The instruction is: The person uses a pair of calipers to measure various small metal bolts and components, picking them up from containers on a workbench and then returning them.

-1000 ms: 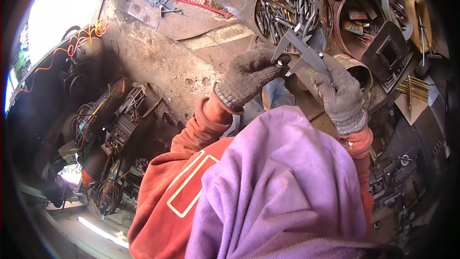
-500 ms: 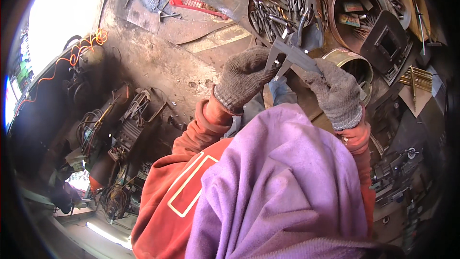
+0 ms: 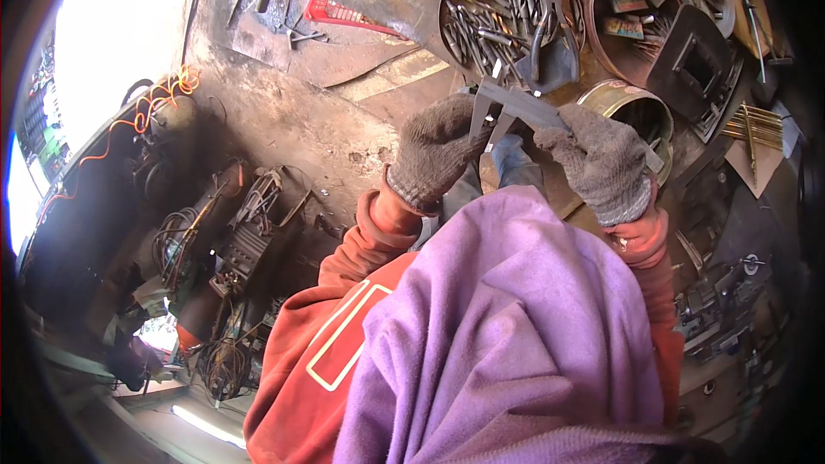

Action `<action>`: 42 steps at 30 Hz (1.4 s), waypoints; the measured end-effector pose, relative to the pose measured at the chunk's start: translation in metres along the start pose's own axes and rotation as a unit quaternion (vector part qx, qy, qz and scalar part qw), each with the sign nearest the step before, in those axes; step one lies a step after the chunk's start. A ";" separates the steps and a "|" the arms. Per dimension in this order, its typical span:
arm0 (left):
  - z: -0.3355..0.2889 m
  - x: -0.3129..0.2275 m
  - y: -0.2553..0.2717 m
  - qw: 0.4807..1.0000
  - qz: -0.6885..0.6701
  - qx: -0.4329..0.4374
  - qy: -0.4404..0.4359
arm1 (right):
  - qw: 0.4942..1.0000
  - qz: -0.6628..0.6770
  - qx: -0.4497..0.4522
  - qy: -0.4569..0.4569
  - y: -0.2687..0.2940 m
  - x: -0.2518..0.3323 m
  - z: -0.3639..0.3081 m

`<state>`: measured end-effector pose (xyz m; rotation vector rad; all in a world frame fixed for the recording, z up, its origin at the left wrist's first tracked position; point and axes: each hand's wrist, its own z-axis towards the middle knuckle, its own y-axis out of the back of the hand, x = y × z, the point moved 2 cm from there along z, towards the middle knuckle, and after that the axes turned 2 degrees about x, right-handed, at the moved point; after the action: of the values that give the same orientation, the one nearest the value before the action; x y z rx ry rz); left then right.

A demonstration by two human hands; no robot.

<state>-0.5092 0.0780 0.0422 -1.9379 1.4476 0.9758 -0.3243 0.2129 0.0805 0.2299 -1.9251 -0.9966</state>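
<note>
My right hand (image 3: 597, 159), in a grey-brown knitted glove, is closed round the beam of a grey metal vernier caliper (image 3: 522, 105). The caliper's jaws point left and down, with a gap between them. My left hand (image 3: 436, 153), gloved alike, is closed beside the jaws, its fingertips touching or nearly touching them. Whatever those fingers pinch is dark and too small to make out. Just beyond the caliper stands a round metal pan (image 3: 447, 30) full of drill bits and other tool bits, with pliers (image 3: 543, 26) lying on top.
Right of the pan are a round tin (image 3: 593, 13) of rods and boxes, a welding mask (image 3: 694, 73), an open can (image 3: 612, 101) and brass-coloured rods (image 3: 756, 131). A red plastic basket (image 3: 344, 14) lies far left. Cabled machinery (image 3: 245, 245) stands at left.
The caliper has tilted slightly and come a little nearer, and its tail now shows past my right hand. My left hand stays by the jaws. The whole view has shifted slightly.
</note>
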 end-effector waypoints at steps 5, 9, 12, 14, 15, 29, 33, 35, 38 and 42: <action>-0.005 0.003 0.003 0.999 -0.030 -0.013 0.015 | 0.999 0.039 0.005 0.021 -0.004 0.000 0.004; -0.008 0.000 0.006 0.998 -0.049 -0.010 0.049 | 0.999 0.035 -0.002 0.041 -0.007 0.001 0.006; -0.008 0.004 0.008 0.999 -0.037 -0.010 0.032 | 0.999 0.014 0.012 0.042 -0.007 0.003 0.006; -0.007 0.004 0.008 0.999 -0.028 -0.013 0.024 | 0.999 0.008 0.018 0.047 -0.006 0.004 0.008; -0.007 0.002 0.008 0.999 -0.027 -0.014 0.030 | 0.998 0.011 0.021 0.053 -0.005 0.005 0.009; -0.004 0.003 0.012 0.999 -0.041 -0.018 0.027 | 0.999 0.022 0.026 0.031 -0.008 0.005 0.014; -0.004 0.001 0.014 0.999 -0.030 -0.009 0.037 | 0.998 0.044 0.030 0.019 -0.006 0.006 0.017; -0.004 0.003 0.015 0.999 -0.027 -0.009 0.032 | 0.998 0.050 0.032 0.007 -0.007 0.007 0.018; -0.004 0.007 0.016 0.998 -0.042 -0.013 0.033 | 0.997 0.067 0.028 -0.015 -0.010 0.007 0.019; -0.003 0.009 0.017 0.999 -0.034 -0.017 0.031 | 0.997 0.070 0.032 -0.021 -0.012 0.005 0.020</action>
<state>-0.5232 0.0652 0.0372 -2.0447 1.3983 0.9236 -0.3461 0.2134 0.0699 0.1088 -1.9850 -0.8545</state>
